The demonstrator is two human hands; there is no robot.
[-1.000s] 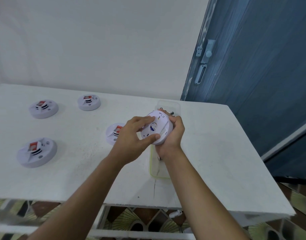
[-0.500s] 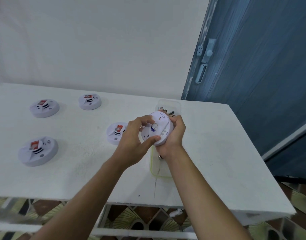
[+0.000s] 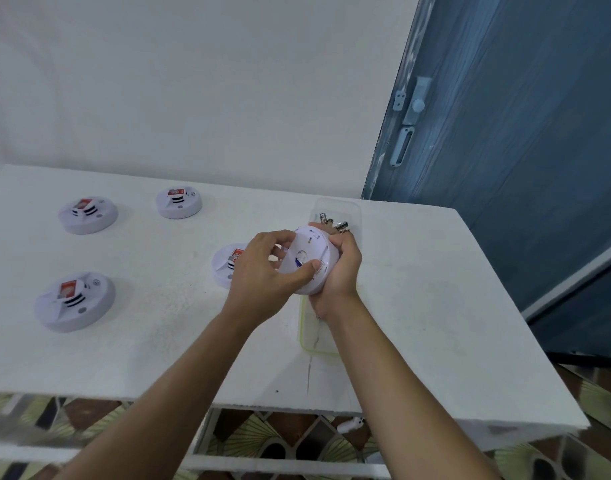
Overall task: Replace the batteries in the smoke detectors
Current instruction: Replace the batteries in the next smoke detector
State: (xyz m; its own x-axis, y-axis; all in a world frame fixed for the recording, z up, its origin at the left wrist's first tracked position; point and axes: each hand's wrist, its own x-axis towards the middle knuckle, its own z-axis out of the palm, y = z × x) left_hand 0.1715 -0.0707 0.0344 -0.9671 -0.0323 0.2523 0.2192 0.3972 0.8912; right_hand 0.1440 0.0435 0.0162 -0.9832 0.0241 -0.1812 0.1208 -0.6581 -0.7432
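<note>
A person's two hands hold a white smoke detector (image 3: 311, 251) tilted above a clear tray (image 3: 302, 327) on the white desk (image 3: 418, 306). The left hand (image 3: 262, 278) curls fingers and thumb round its near rim, and the right hand (image 3: 343, 268) cups the far side. Loose batteries (image 3: 342, 225) lie at the tray's far end. Four more detectors (image 3: 74, 301) sit spaced apart to the left. Bare desktop runs right to the edge by a blue door (image 3: 522, 168).

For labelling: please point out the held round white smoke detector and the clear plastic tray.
Round white smoke detector (image 3: 309, 260): head view, flat face.
Clear plastic tray (image 3: 353, 208): head view, far wall.
</note>
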